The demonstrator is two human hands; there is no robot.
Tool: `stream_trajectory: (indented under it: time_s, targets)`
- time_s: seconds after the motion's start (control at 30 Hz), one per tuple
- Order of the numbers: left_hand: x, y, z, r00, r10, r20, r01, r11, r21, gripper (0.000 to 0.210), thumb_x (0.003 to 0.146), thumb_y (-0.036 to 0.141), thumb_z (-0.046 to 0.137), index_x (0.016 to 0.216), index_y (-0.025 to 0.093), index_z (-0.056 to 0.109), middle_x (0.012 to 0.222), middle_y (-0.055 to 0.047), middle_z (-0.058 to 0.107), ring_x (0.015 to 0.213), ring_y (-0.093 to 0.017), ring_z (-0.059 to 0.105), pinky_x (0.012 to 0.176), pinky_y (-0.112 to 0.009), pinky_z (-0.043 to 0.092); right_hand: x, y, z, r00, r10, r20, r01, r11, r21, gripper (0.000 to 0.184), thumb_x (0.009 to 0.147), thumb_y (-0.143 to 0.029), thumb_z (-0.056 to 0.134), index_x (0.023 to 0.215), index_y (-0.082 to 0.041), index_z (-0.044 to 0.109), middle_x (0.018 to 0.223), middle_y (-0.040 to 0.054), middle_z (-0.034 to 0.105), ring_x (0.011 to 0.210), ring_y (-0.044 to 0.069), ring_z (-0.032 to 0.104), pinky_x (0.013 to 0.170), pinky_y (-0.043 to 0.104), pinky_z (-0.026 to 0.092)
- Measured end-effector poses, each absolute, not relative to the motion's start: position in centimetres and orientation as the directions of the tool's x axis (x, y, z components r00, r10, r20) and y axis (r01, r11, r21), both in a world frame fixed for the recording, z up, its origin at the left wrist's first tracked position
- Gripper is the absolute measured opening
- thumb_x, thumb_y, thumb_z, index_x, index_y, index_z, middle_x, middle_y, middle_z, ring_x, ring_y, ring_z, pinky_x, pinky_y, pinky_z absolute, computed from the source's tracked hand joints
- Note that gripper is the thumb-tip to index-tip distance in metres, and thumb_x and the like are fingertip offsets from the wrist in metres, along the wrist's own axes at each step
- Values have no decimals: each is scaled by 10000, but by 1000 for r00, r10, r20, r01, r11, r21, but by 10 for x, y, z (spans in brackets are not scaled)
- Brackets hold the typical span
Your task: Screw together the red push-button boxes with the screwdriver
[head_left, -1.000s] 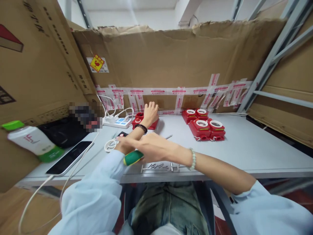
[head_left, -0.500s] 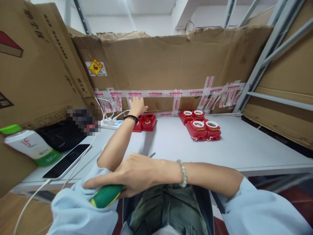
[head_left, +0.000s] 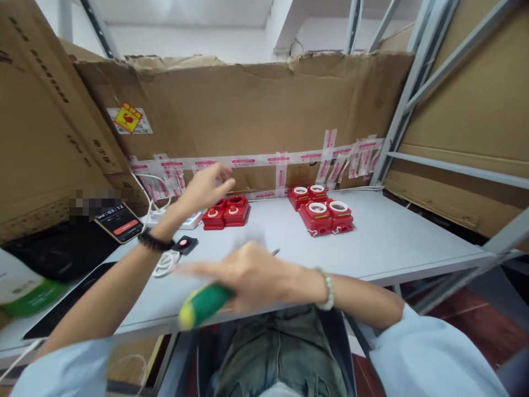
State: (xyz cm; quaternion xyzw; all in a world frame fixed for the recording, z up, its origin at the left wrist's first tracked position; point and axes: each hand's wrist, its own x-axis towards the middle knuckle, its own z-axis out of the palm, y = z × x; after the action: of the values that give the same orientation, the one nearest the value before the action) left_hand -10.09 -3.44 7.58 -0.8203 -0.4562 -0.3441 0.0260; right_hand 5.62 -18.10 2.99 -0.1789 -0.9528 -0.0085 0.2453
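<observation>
My right hand [head_left: 252, 275] is closed around the green and yellow handle of a screwdriver [head_left: 209, 304], just over the table's front part. Both are smeared by motion, and the dark tip shows beyond the knuckles. My left hand [head_left: 209, 187] is raised at the back left, fingers loosely bent and apart, with nothing visible in it. Below and to its right, a pair of red housings [head_left: 235, 212] sits on the table. Nearer the front lie a small black square piece with a red button [head_left: 185, 244] and some white rings [head_left: 163, 266].
More red housings with white rings [head_left: 326, 218] stand right of centre on the table [head_left: 388, 231]. At left are a lit phone [head_left: 119, 223], a second dark phone [head_left: 70, 303], a bottle [head_left: 31, 295], and a power strip with cables [head_left: 192, 221]. Cardboard [head_left: 239, 105] walls the back.
My left hand has drawn back a little from the rear housings, moving left. The screwdriver has come off my left sleeve toward the right. My view has turned, uncovering the black square piece and white rings.
</observation>
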Motion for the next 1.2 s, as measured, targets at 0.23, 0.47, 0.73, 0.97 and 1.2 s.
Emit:
stream_trajectory:
  time_s: [0.23, 0.47, 0.73, 0.97, 1.2]
  targets:
    - [-118, -130, -10, 672, 704, 232, 684, -709, 173, 362, 917, 492, 482, 1130, 229, 608, 1171, -78, 691, 1053, -278, 655, 929, -427, 492, 197, -102, 38, 68, 833, 548, 986, 27, -164, 280, 876, -382, 565, 923, -144, 703, 873, 152, 747, 794, 263, 685, 653, 308, 392]
    - [-135, -93, -29, 552, 756, 352, 669, -654, 354, 332, 873, 531, 517, 1038, 265, 628, 1069, -81, 727, 969, -295, 690, 843, -438, 540, 218, -82, 10, 164, 920, 355, 986, -156, -51, 460, 766, -534, 641, 951, -116, 694, 871, 185, 735, 828, 319, 692, 616, 314, 346]
    - [-121, -87, -31, 580, 731, 358, 632, -682, 369, 303, 885, 474, 538, 1065, 242, 612, 1127, -85, 699, 1044, -279, 656, 917, -450, 511, 199, -94, 11, -83, 954, 289, 988, 116, -100, 307, 714, -345, 690, 953, -154, 661, 894, 104, 719, 782, 227, 624, 599, 280, 308]
    - [-89, -68, -28, 669, 653, 356, 583, -758, 295, 757, 770, 511, 691, 1407, 246, 381, 1427, -165, 480, 1310, -349, 468, 1041, -548, 395, 144, -85, 7, -508, 830, 230, 768, 557, -316, 260, 680, -277, 744, 889, -156, 650, 833, 33, 672, 731, 149, 549, 644, 240, 342]
    - [-79, -48, -43, 702, 659, 271, 512, -731, 452, 843, 643, 458, 792, 1368, 229, 427, 1201, -115, 650, 1074, -330, 643, 923, -479, 503, 122, -74, -5, -345, 746, 570, 555, 652, -517, 273, 831, -430, 632, 804, -161, 597, 737, -9, 597, 651, 104, 475, 632, 230, 359]
